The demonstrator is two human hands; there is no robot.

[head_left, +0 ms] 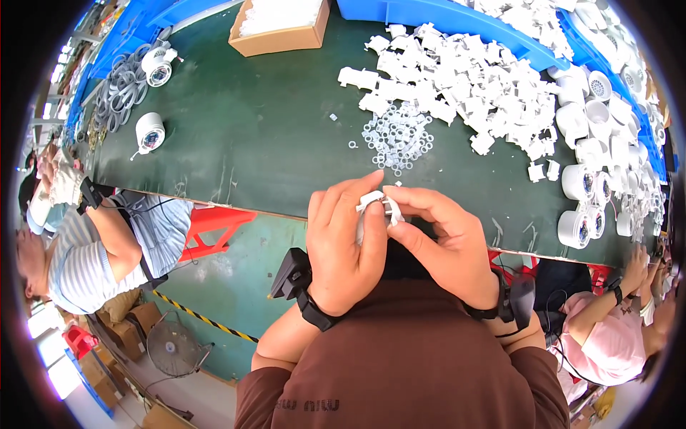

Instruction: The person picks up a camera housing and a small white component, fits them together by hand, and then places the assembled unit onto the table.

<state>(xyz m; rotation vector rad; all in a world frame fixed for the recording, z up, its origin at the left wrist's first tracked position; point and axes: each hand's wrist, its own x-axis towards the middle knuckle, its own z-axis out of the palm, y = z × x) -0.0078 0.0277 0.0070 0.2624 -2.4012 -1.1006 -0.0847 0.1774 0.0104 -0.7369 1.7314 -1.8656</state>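
Note:
A small white plastic part (pixel 371 198) is held up in front of my chest, at the table's near edge. My left hand (pixel 341 243) is closed round it, thumb and fingers pressing its left side. On the right, my right hand (pixel 449 239) pinches a thin curved white end (pixel 394 213) between thumb and index finger. Whether that end belongs to the same part I cannot tell, since my fingers hide much of it. Just beyond my fingertips lies a pile of small translucent rings (pixel 397 136). A heap of white plastic parts (pixel 464 86) spreads behind the rings.
White cylindrical housings (pixel 575 182) crowd the right side. Grey rings (pixel 121 96) and a white round unit (pixel 150 133) lie at left on the green table (pixel 264 129). A cardboard box (pixel 280 39) and blue bins (pixel 457 27) stand behind. People sit on both sides.

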